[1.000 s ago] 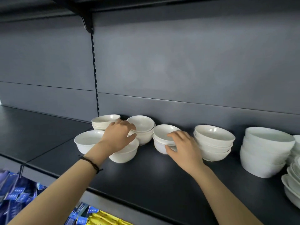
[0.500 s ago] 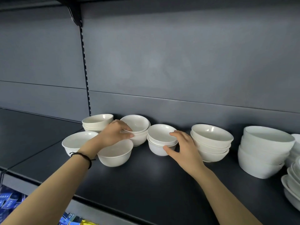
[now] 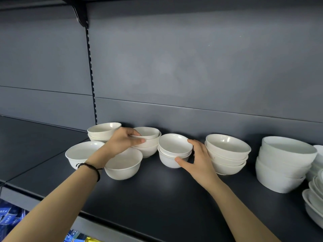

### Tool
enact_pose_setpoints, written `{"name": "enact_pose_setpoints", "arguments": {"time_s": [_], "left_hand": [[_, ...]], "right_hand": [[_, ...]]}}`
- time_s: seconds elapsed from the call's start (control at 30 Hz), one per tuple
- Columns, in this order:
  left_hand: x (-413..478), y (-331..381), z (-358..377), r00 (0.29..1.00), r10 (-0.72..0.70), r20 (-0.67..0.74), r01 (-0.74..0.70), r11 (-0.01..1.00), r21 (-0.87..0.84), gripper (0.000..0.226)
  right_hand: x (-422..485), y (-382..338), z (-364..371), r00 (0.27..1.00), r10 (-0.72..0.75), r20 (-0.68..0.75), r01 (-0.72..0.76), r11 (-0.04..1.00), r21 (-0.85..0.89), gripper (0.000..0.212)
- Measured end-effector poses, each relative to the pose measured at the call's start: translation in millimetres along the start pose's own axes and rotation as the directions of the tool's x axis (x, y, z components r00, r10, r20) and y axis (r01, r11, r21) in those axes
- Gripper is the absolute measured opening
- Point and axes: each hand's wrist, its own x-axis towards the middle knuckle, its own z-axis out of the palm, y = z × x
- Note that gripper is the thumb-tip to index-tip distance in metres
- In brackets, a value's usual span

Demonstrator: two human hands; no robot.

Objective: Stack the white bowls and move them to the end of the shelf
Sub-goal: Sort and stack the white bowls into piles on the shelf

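Several small white bowls stand on a dark shelf (image 3: 157, 198). My left hand (image 3: 122, 142) grips the rim of the top bowl of a short stack (image 3: 150, 140) near the back wall. My right hand (image 3: 199, 159) holds a two-bowl stack (image 3: 173, 151) in the middle, thumb at its front wall and fingers at its right rim. A single bowl (image 3: 124, 165) sits in front under my left wrist, another single bowl (image 3: 82, 154) at the left, and a two-bowl stack (image 3: 103, 131) behind it.
A three-bowl stack (image 3: 227, 154) stands just right of my right hand. Larger white bowls (image 3: 283, 165) are stacked farther right, with plates (image 3: 314, 201) at the right edge. The shelf stretches bare to the left. Blue and yellow packages (image 3: 10, 219) lie on the level below.
My left hand has moved from over the front bowl onto the rim of the back stack. My right hand has closed round the middle two-bowl stack. The camera shifted slightly.
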Motion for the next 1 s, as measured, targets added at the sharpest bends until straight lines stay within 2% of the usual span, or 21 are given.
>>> {"name": "enact_pose_setpoints", "arguments": {"time_s": [0.27, 0.4, 0.7, 1.0], "left_hand": [[2, 1, -5, 0.995, -0.081, 0.052, 0.085, 0.994, -0.071, 0.017], [0, 4, -3, 0.994, -0.099, 0.042, 0.103, 0.988, -0.111, 0.009], [0, 6, -1, 0.997, -0.078, 0.003, 0.077, 0.989, -0.123, 0.006], [4, 17, 0, 0.997, -0.053, -0.047, 0.052, 0.998, -0.026, 0.011]], "right_hand": [[0, 0, 2, 1.000, -0.008, 0.000, 0.008, 1.000, -0.003, 0.067], [0, 1, 4, 1.000, -0.015, 0.006, 0.015, 1.000, -0.003, 0.067], [1, 1, 5, 1.000, -0.023, 0.018, 0.023, 1.000, -0.007, 0.068], [0, 1, 4, 1.000, -0.009, 0.024, 0.010, 0.999, -0.041, 0.069]]}}
